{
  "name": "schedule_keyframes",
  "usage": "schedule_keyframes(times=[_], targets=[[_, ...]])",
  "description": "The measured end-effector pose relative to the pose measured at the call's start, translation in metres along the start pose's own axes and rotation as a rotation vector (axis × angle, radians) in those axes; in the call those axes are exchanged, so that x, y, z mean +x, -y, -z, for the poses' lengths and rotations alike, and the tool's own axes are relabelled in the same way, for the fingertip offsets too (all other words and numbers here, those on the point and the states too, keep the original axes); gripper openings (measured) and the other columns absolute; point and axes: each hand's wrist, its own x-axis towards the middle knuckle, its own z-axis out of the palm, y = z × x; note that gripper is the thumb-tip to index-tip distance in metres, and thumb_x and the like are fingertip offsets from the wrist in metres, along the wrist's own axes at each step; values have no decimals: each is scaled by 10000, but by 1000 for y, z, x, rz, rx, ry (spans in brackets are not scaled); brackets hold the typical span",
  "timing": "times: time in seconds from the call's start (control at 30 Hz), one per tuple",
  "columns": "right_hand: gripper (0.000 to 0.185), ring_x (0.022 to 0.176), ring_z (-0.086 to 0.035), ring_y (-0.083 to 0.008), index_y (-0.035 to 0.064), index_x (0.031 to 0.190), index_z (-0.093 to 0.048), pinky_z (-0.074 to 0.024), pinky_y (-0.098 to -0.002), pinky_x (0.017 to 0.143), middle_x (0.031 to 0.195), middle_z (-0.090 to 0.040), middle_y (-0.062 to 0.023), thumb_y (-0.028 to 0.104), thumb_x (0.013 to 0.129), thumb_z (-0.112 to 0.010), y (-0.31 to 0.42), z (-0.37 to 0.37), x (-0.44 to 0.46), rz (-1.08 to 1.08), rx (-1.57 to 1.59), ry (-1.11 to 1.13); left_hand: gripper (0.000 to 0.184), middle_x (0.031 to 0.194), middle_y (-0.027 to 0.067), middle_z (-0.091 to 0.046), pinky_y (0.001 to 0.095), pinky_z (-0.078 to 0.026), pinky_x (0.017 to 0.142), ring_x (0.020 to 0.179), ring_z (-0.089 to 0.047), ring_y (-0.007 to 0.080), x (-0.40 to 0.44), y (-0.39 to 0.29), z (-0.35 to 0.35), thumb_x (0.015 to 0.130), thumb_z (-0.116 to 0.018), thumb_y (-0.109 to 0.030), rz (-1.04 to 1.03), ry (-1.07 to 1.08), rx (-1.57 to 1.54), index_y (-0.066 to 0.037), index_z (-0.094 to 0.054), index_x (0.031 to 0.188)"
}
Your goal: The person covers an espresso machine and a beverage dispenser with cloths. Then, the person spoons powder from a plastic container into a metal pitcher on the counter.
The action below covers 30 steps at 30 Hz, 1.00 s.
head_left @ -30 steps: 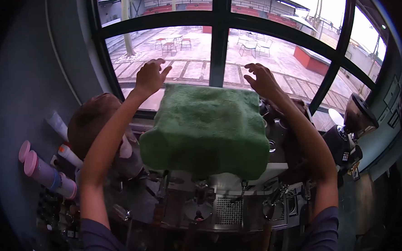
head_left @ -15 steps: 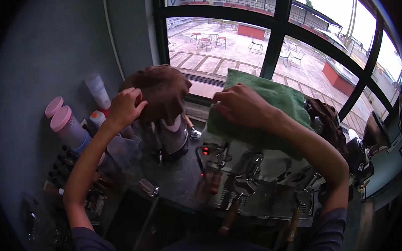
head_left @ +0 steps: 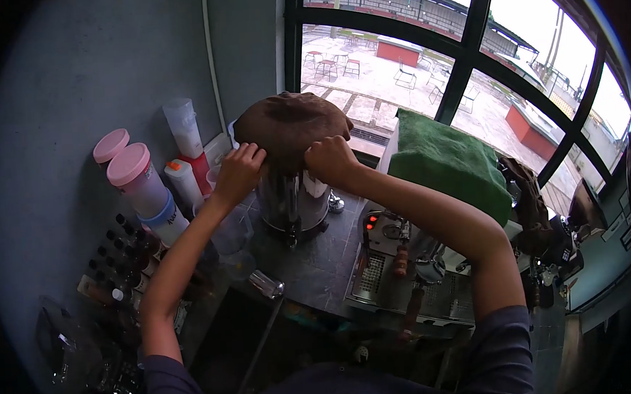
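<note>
A brown cloth [head_left: 290, 123] is draped over the top of a shiny metal cylindrical urn [head_left: 287, 205] with a small tap low on its front. My left hand [head_left: 244, 166] is closed on the near left edge of the cloth. On the near right edge, my right hand [head_left: 330, 160] is closed with its fingers curled into the fabric. The urn's top is hidden under the cloth.
Right of the urn stands an espresso machine [head_left: 388, 229] with wooden handles and a green towel [head_left: 446, 165] on top. Pink-lidded containers [head_left: 132, 164], small dark bottles [head_left: 115, 257] and a clear pitcher [head_left: 231, 230] stand at left. A window [head_left: 408, 64] is behind.
My right hand has moved left from above the green towel to the brown cloth. My left hand remains at the cloth, which now sits more evenly over the urn. The view has shifted left.
</note>
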Motion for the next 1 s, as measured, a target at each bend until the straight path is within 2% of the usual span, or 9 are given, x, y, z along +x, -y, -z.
schedule_keyframes(times=[0.2,0.27,0.33,0.5,0.6,0.67,0.77,0.9,1.0], targets=[[163,802,-757,-316,76,913,-720,-601,-434,687,856,-746,-132,225,866,-673,3,14,-11,-146,106,-43,130,1004,173,-650,461,-516,802,920,-645,381,13,-12,36,920,-597,-21,254,-398,-355,-20,-589,1050],[210,846,-742,-319,76,969,-691,-596,-451,718,937,-715,-144,275,909,-665,-7,35,-18,-187,88,-360,117,986,184,-653,462,-515,789,895,-649,391,26,-15,53,932,-586,-14,280,-453,-465,-20,-584,1049],[245,875,-727,-318,69,993,-676,-586,-472,726,993,-680,-157,304,924,-666,-21,63,-14,-295,120,-372,105,968,195,-655,462,-515,776,871,-654,401,43,-18,73,944,-575,-7,305,-513,-576,-20,-579,1048],[234,816,-742,-287,-10,1010,-735,-567,-405,776,911,-747,-192,170,910,-624,-36,131,-20,-403,548,-582,85,928,209,-676,455,-521,758,865,-689,395,79,-28,124,989,-556,-61,440,-592,-664,-25,-570,1065],[276,891,-744,-251,-49,1052,-725,-568,-395,799,985,-754,-212,161,917,-608,-37,138,-19,-501,781,-702,138,867,166,-664,409,-523,743,776,-672,309,87,-27,148,1032,-561,-138,276,-742,-429,-18,-604,1086],[323,901,-723,-231,-55,1075,-716,-558,-371,804,989,-749,-198,216,944,-600,-41,151,-28,-500,790,-734,211,855,178,-672,440,-514,715,790,-685,353,88,-31,173,1047,-574,-232,250,-776,-288,-22,-603,1051],[351,824,-669,-166,24,1122,-714,-521,-302,765,936,-707,-96,315,987,-572,-44,188,-55,-592,1395,-400,403,739,165,-643,469,-477,631,699,-636,417,76,-19,208,1040,-588,-425,276,-594,49,-37,-588,929],[429,802,-587,-60,48,1024,-716,-462,-250,772,860,-656,25,469,942,-729,-42,217,-82,-260,1005,-126,461,705,166,-624,451,-465,614,649,-606,398,51,-19,270,1027,-608,-458,324,-397,89,-32,-599,852],[345,826,-626,-64,28,1117,-743,-490,-264,773,918,-723,2,333,955,-744,-42,224,-94,-27,970,-3,502,659,163,-581,426,-438,595,587,-544,329,24,-27,313,1014,-628,-476,202,-360,71,-19,-616,806]])
